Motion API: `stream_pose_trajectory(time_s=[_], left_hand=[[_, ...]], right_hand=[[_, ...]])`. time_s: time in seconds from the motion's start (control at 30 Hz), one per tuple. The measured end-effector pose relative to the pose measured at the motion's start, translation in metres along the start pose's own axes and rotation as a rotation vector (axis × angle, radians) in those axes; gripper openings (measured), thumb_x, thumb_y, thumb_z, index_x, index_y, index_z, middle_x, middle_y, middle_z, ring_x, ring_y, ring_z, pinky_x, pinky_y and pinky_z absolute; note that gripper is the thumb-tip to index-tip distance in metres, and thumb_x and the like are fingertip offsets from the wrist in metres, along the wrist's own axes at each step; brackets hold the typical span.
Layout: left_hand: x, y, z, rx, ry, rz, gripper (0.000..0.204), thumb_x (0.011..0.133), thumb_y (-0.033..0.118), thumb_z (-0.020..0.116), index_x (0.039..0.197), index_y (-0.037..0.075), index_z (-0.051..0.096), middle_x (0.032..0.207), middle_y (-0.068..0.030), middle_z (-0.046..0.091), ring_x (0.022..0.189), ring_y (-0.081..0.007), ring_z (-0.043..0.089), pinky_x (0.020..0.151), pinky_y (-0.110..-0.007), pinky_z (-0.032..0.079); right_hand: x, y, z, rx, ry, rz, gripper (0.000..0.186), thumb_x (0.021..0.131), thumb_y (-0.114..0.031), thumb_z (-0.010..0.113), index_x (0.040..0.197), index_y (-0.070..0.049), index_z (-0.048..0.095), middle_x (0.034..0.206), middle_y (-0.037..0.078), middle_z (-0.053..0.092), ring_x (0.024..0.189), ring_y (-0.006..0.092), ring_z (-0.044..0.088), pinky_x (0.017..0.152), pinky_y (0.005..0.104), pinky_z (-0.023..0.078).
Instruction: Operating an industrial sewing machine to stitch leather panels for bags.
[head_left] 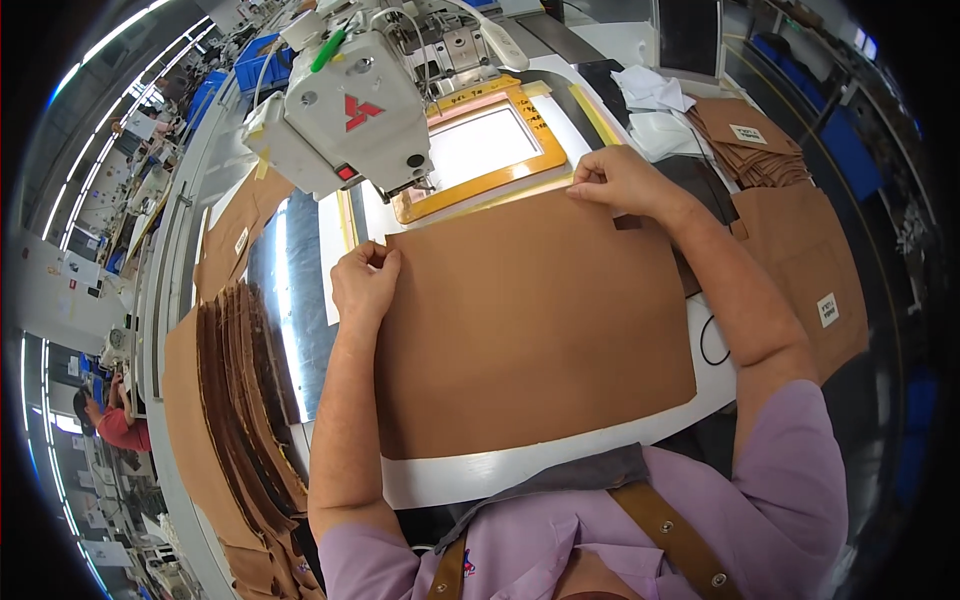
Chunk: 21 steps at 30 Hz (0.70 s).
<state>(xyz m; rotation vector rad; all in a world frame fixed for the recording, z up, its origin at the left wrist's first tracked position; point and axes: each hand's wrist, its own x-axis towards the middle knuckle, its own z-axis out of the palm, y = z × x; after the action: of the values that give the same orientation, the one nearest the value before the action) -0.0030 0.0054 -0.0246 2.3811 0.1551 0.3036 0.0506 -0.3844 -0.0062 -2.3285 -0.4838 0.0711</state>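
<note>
A brown fabric panel (535,330) spreads over a white work surface (500,480) in front of me. My left hand (362,285) pinches its upper left corner, and my right hand (625,183) pinches its upper right edge. Just beyond the panel, a yellow rectangular frame (545,150) with a white opening lies under a white sewing machine head (345,115) on the left. The panel's far edge runs just below this frame.
Stacked brown pieces (230,420) lie at my left, with more pieces (745,135) and a larger panel (800,270) at my right. Crumpled white material (650,100) sits at the back right. A blue bin (260,65) stands behind the machine. A co-worker (120,420) appears far left.
</note>
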Motion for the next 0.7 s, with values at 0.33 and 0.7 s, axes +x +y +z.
stream_pose_trajectory(time_s=[0.33,0.7], left_hand=[[0.047,0.005,0.004,0.231,-0.103,-0.101,0.025,0.079,0.030,0.069,0.086,0.006,0.072,0.078,-0.0062,0.073,0.072,-0.0211,0.068,0.070,-0.037,0.053],[0.171,-0.082,0.036,0.520,0.374,0.402,0.026,0.087,0.026,0.068,0.105,0.008,0.075,0.102,-0.0184,0.074,0.096,-0.0399,0.068,0.080,-0.047,0.054]], right_hand=[[0.053,0.031,-0.010,0.132,0.021,0.186,0.012,0.087,-0.013,0.074,0.087,-0.001,0.070,0.076,0.000,0.068,0.070,0.0074,0.061,0.065,0.0245,0.050],[0.169,0.035,0.006,-0.350,0.307,0.166,0.017,0.090,-0.025,0.065,0.093,-0.014,0.077,0.096,0.011,0.076,0.095,0.0307,0.072,0.083,0.0434,0.056]])
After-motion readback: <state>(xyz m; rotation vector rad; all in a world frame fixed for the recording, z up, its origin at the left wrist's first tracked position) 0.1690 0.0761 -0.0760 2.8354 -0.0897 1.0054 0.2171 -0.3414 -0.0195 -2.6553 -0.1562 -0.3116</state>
